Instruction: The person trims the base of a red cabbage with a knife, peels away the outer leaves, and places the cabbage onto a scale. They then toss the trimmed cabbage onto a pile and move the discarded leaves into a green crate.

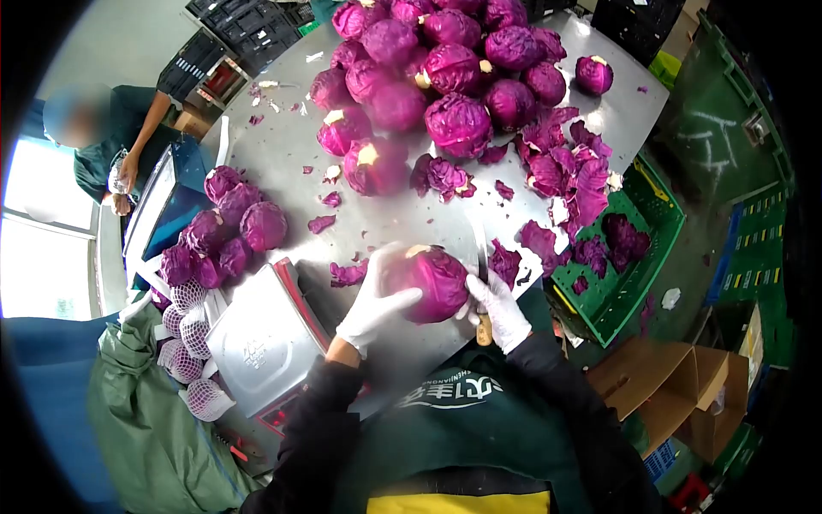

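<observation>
A red cabbage (440, 287) is held in front of my body, above the near edge of the metal table (411, 224). My left hand (377, 301), in a white glove, grips its left side. On the other side my right hand (502, 315), also gloved, is closed around a knife (485, 331) with a wooden handle. The knife's blade points away from me, and my right fingertips are against or very near the cabbage. A pale cut stem shows at the cabbage's far top. Loose purple leaves (505, 262) lie just beyond my right hand.
A heap of red cabbages (458, 125) covers the far table. Leaf trimmings (591, 190) pile at right, above a green crate (612, 321). At left are more cabbages (263, 226), a scale (261, 341) and net-wrapped cabbages (181, 361). A co-worker (120, 150) stands far left.
</observation>
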